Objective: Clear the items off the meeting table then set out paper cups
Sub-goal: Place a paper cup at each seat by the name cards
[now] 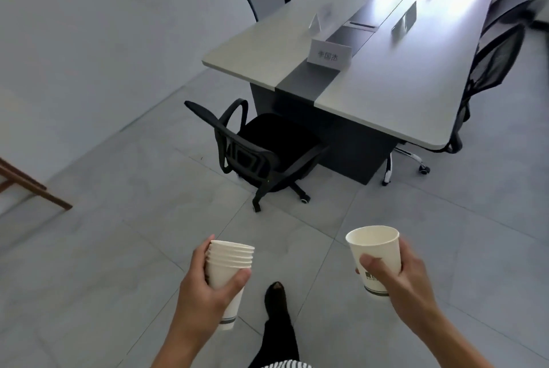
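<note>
Gripping a stack of cups (230,260) in left hand (208,287), one cup (375,249) in right hand (398,281). Ahead and slightly right, past black chair (267,148): long table (386,94) stretching away, name cards (328,54) on top. Closer to right hand.

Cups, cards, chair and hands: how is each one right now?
Stack of paper cups: nested together, held by the left hand.
Single paper cup: empty, held by the right hand.
Name cards: standing on the meeting table.
Black chair: turned sideways at the table's end.
</note>
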Demonstrator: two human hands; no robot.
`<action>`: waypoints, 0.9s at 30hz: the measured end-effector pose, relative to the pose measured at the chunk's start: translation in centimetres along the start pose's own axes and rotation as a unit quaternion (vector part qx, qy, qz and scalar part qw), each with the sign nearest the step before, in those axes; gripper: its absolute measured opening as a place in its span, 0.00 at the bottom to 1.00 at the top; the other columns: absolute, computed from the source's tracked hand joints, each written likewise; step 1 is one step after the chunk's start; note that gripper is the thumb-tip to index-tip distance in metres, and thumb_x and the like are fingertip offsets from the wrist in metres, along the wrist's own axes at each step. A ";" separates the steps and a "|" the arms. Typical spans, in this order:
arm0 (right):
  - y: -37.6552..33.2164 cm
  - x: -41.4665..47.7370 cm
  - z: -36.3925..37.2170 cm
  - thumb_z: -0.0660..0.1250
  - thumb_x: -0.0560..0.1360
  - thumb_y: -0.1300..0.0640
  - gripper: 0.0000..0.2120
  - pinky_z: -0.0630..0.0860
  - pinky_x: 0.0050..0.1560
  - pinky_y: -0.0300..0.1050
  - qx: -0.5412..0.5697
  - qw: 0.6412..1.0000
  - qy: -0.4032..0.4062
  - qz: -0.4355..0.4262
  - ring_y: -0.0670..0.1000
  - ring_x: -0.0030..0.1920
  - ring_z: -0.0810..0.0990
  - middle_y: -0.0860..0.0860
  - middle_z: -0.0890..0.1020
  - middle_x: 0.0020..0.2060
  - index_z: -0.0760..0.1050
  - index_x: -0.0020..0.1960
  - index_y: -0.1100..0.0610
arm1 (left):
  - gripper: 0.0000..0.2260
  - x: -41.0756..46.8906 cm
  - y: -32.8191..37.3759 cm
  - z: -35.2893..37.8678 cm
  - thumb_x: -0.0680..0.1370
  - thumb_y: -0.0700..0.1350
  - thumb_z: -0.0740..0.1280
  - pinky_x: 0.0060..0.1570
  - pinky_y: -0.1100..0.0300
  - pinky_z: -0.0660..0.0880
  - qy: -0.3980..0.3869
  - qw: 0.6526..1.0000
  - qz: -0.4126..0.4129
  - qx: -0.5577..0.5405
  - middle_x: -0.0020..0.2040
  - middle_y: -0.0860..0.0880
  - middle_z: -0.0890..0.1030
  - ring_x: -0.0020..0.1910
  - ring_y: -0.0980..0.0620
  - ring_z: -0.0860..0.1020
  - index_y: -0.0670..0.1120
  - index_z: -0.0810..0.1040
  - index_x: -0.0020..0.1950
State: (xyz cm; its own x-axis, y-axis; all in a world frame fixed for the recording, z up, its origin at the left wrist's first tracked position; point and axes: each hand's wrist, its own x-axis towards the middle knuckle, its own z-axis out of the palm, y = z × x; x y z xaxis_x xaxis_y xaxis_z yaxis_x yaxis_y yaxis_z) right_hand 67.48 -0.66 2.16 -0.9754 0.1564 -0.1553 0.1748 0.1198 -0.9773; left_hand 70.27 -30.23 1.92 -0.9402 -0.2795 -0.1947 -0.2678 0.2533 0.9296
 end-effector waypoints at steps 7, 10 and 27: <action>-5.1 13.5 0.9 0.72 0.58 0.36 0.21 0.80 0.40 0.53 0.014 0.998 0.064 -0.022 0.60 0.43 0.84 0.55 0.84 0.43 0.78 0.50 0.37 | 0.34 17.5 6.8 4.5 0.59 0.60 0.76 0.40 0.69 0.77 -0.081 0.996 0.045 0.015 0.49 0.68 0.78 0.47 0.62 0.79 0.67 0.66 0.61; -6.1 18.1 0.3 0.73 0.58 0.34 0.23 0.80 0.41 0.55 0.019 0.995 0.093 -0.014 0.61 0.43 0.84 0.55 0.84 0.43 0.78 0.52 0.39 | 0.34 23.7 10.5 7.3 0.61 0.57 0.77 0.41 0.65 0.77 -0.135 0.988 0.062 0.033 0.49 0.62 0.80 0.47 0.62 0.79 0.66 0.65 0.63; -7.0 50.3 -11.3 0.69 0.55 0.24 0.35 0.77 0.39 0.50 -0.055 0.997 0.041 0.038 0.53 0.39 0.81 0.52 0.82 0.38 0.77 0.48 0.51 | 0.37 46.2 22.3 28.1 0.60 0.56 0.78 0.43 0.64 0.78 -0.141 0.989 0.041 0.024 0.49 0.55 0.81 0.47 0.62 0.79 0.61 0.67 0.66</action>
State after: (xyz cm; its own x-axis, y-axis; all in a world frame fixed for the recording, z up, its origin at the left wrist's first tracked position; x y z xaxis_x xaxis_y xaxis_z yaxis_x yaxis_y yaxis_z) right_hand 18.69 17.50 2.79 -0.9452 0.2479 -0.2125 0.2667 0.2106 -0.9405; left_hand 14.97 -11.48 4.90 -0.9786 0.0116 -0.2054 -0.1918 0.3100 0.9312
